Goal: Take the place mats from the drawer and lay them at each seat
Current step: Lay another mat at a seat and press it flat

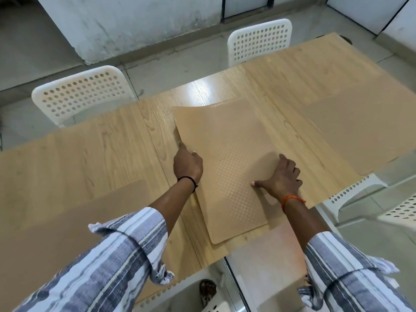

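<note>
— Mats (225, 158): where are they?
— Stacked mid-table (90, 143), between two mats already laid, one at my left (74, 212), one at my right (364, 131).
— Your hands?
— My left hand (188, 164) pinches the top mat's left edge, its far corner curling up. My right hand (282, 179) lies flat on it, fingers spread.
— Seats?
— White chairs (83, 93) opposite.

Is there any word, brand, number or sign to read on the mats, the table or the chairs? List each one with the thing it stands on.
None can be read. The top mat has a faint raised line near its far edge, too blurred to tell whether it is text.
</note>
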`<state>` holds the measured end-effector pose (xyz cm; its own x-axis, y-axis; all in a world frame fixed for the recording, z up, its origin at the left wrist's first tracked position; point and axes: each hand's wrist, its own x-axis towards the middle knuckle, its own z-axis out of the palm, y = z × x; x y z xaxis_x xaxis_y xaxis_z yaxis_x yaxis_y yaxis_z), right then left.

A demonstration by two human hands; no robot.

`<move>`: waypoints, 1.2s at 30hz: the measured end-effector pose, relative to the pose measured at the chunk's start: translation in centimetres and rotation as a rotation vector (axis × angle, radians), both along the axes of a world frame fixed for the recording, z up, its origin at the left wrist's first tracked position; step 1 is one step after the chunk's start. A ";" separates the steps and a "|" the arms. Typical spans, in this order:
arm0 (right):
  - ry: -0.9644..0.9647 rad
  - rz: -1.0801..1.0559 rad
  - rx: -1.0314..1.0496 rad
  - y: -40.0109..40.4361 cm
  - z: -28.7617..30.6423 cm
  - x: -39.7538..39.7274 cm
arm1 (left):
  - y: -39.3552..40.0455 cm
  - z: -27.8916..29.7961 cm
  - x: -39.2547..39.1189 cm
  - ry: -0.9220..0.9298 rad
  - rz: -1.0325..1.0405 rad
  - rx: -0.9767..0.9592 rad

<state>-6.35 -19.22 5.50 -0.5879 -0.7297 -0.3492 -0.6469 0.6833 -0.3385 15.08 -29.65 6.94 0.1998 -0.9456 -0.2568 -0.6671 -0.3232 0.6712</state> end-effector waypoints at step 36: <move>-0.858 -0.334 -0.315 -3.8 2.9 -1.9 | -0.7 0.2 2.0 0.365 0.111 0.225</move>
